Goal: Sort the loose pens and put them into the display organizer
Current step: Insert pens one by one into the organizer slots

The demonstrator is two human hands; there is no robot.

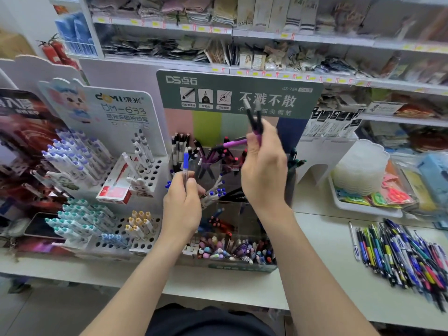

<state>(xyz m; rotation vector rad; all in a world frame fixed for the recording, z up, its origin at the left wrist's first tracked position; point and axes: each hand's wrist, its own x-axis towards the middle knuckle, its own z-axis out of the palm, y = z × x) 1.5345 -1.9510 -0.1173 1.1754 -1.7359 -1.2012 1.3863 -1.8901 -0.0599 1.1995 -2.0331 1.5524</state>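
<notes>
So the left hand had its fingers curled round one slim clear pen with a blue cap. It held the pen upright just in front of the organizer. The right hand was up higher, fingers pinching a couple of glossy purple pens with dark barrels and silvery tips, fanned in a V against the green card backing. The organizer itself was see-through boxy compartments stuffed with pens. The loose pile lay near the right edge of the bench, a messy fan of thin multicolour sticks, well apart from both hands. A white rack full of round holes stood just left.
</notes>
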